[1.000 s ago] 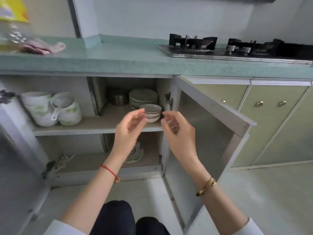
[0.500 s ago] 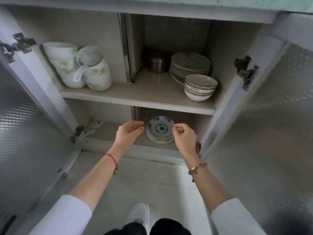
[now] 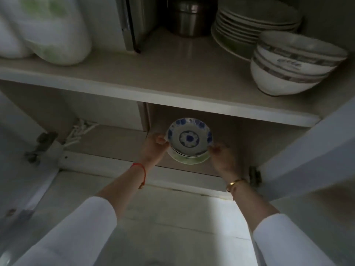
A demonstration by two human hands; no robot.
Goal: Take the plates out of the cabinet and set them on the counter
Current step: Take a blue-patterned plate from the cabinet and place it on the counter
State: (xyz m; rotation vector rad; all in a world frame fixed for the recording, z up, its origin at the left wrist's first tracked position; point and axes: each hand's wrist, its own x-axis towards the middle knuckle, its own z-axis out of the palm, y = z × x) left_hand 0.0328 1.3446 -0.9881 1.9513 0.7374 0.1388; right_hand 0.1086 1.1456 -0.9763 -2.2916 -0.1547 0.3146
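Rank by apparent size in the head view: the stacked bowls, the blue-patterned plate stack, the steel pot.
1. stacked bowls, though they sit nearer the camera
2. steel pot, partly cut off, so unsure against the next
3. blue-patterned plate stack, farther away

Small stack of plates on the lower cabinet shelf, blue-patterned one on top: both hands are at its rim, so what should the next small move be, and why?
Probably lift the small stack of plates with the blue-patterned one on top slightly and draw it toward the cabinet opening. The left hand and right hand already grip opposite edges, and the upper shelf hangs close overhead, so a low, level pull looks safest.
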